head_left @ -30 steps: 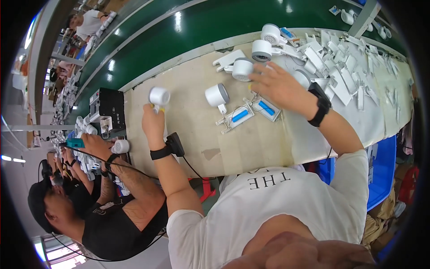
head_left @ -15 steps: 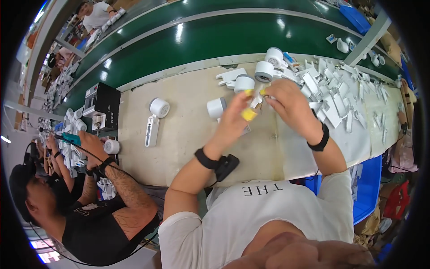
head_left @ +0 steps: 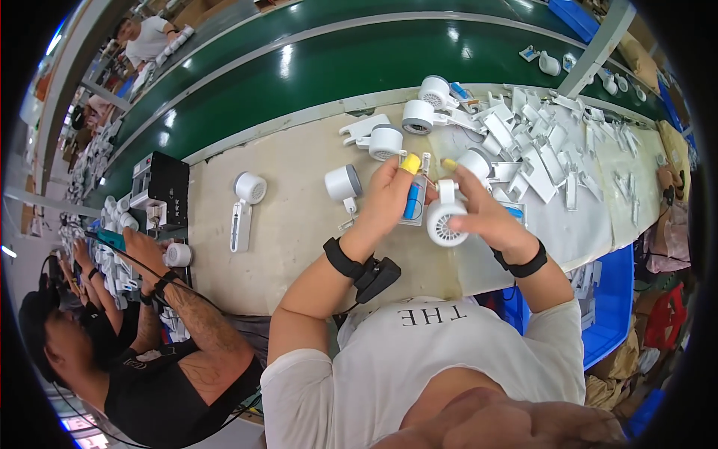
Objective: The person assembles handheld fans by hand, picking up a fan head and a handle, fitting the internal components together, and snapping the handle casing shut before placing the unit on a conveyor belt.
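My left hand (head_left: 381, 200), a yellow cover on one finger, grips an opened white handle shell with a blue battery (head_left: 413, 202) lying in it. Just to the right, my right hand (head_left: 499, 218) has its thumb on the round white fan head (head_left: 444, 228), whose grille faces up; a yellow cover shows on one of its fingers too. Thin wires run close to the battery, partly hidden by the fingers. Left of my hands lies a fan head with a grey rim (head_left: 342, 182). Beyond them sit more fan heads, one of them (head_left: 386, 141) beside a white handle piece.
White plastic shells (head_left: 535, 153) are heaped on the table's right. A fan with its handle (head_left: 241, 217) lies at left, near a black machine box (head_left: 168, 191). A co-worker at left holds a green tool (head_left: 111, 239). A green conveyor (head_left: 336, 67) runs behind; a blue bin (head_left: 613, 314) stands at right.
My hands have come nearer to me. The handle shell with the blue battery and the fan head are now plainly between them. The whole view has shifted slightly.
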A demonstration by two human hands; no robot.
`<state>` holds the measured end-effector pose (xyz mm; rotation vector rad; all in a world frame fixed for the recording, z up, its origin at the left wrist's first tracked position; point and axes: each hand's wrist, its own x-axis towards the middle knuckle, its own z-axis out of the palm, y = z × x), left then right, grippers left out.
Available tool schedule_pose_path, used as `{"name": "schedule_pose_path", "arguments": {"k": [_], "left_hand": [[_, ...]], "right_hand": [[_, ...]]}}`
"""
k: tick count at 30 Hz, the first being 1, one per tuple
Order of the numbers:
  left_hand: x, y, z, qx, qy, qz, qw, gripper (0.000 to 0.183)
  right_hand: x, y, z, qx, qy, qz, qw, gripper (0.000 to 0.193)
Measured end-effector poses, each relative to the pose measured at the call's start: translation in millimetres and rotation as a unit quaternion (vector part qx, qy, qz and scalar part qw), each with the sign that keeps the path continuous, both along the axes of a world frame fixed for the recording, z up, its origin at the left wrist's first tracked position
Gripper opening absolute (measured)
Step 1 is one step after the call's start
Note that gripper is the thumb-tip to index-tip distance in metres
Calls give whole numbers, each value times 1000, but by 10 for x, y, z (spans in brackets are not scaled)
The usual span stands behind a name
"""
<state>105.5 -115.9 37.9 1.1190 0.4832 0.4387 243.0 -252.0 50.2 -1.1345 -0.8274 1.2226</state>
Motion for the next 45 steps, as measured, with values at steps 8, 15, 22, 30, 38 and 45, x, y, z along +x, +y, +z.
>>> {"name": "schedule_pose_path", "arguments": {"k": [8, 15, 22, 30, 38, 45], "left_hand": [[-90, -9, 191, 31, 46, -144, 988, 17], [-100, -134, 284, 154, 81, -116, 978, 18], [-86, -121, 144, 264, 76, -85, 958, 17], [-48, -97, 259, 428, 152, -124, 882, 34], [56, -200, 228, 478, 163, -130, 853, 32], [55, -240, 213, 417, 129, -141, 888, 31]], "right_hand": [[260, -114, 291, 175, -721, -131, 658, 60], [280, -95, 241, 249, -706, -132, 650, 66], [267, -117, 260, 247, -752, -132, 596, 65], [444, -121, 633, 140, -554, 69, 817, 60], [514, 82, 849, 121, -623, 172, 753, 50], [647, 89, 731, 117, -556, 161, 807, 47]]}}
